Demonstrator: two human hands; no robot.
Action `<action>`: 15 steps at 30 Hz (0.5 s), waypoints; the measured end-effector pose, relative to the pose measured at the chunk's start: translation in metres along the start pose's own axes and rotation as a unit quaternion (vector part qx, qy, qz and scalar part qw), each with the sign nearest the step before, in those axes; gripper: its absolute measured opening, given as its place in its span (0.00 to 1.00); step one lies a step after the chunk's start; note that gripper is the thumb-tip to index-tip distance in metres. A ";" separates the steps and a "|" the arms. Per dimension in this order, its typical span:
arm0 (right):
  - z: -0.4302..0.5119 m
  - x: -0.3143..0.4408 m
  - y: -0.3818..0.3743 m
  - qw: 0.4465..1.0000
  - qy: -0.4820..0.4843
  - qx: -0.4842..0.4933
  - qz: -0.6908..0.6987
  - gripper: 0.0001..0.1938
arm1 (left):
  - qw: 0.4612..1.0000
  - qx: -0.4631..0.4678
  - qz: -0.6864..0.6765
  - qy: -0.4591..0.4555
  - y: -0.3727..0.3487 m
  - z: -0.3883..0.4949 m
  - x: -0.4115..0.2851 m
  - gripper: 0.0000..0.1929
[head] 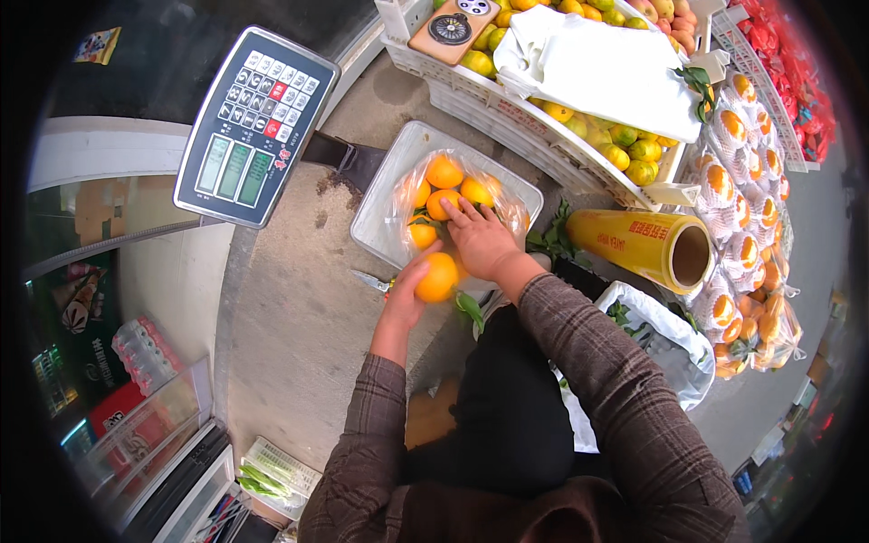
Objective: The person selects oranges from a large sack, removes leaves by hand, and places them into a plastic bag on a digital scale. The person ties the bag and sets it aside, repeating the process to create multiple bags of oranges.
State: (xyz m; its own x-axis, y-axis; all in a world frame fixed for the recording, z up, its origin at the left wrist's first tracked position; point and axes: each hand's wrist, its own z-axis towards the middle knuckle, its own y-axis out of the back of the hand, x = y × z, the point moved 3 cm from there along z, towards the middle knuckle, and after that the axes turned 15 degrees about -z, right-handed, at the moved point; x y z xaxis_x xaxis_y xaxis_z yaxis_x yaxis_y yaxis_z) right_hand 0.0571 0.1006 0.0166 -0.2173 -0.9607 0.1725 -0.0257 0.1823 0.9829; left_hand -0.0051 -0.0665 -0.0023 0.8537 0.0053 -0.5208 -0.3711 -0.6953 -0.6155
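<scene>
My left hand holds an orange at the near edge of the metal weighing pan. A green leaf hangs just below that orange. On the pan lies a clear plastic bag with several oranges in it, some with leaves. My right hand rests on the bag's near side, its fingers spread over the fruit; whether it grips the bag's film is not plain. The scale's keypad and display head stands to the left of the pan.
White plastic crates of green-yellow citrus stand at upper right, with a phone and white plastic bags on top. A roll of cling film, a lined bin and net-wrapped oranges are at right. A knife lies beside the pan.
</scene>
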 end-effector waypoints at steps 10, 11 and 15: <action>-0.111 -0.037 0.063 0.921 -0.236 -0.050 0.306 0.11 | 0.994 -0.024 -0.072 -0.077 0.005 -0.019 -0.055 0.28; -0.125 -0.033 0.066 0.917 -0.241 -0.050 0.313 0.11 | 0.996 -0.020 -0.036 -0.080 -0.001 -0.015 -0.056 0.27; -0.171 -0.024 0.072 0.870 -0.323 0.023 0.371 0.09 | 0.987 0.001 0.134 -0.088 -0.033 0.015 -0.046 0.30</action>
State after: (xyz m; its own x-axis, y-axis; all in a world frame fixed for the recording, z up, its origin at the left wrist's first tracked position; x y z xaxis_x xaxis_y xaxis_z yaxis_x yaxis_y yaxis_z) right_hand 0.2278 0.1007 0.0939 -0.6934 -0.2601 0.6719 0.3192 0.7252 0.6101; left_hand -0.0375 -0.0327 0.0334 0.6481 -0.0533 -0.7597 -0.5753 -0.6879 -0.4425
